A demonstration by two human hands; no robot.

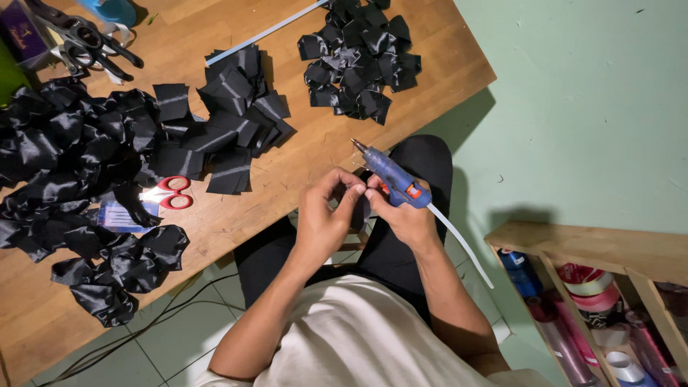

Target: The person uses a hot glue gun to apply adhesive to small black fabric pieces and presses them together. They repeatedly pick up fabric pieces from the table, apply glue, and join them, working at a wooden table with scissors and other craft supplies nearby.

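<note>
Head view, looking down. A purple package (21,32) lies at the table's 10 o'clock corner, beside a heap of scissors (82,39); a small blue-and-white printed card (118,215) lies at 9 o'clock, just beside red-handled scissors (174,192). The right hand (405,211) is closed around a blue glue gun (393,175) with an orange trigger; its metal nozzle points toward 10 o'clock and a pale glue stick (459,240) trails from its rear toward 5 o'clock. The left hand (326,215), touching the right at the fingertips, pinches a small piece of black fabric (360,208), mostly hidden between the fingers. Both hands are held just off the near edge of the wooden table (301,161), above the lap. On the table lie piles of black satin pieces (358,61), flat black squares (229,122) and gathered black pieces (64,165). At 4 o'clock, a wooden compartmented box (616,247) holds ribbon rolls (584,279) in red, pink, blue and white.
</note>
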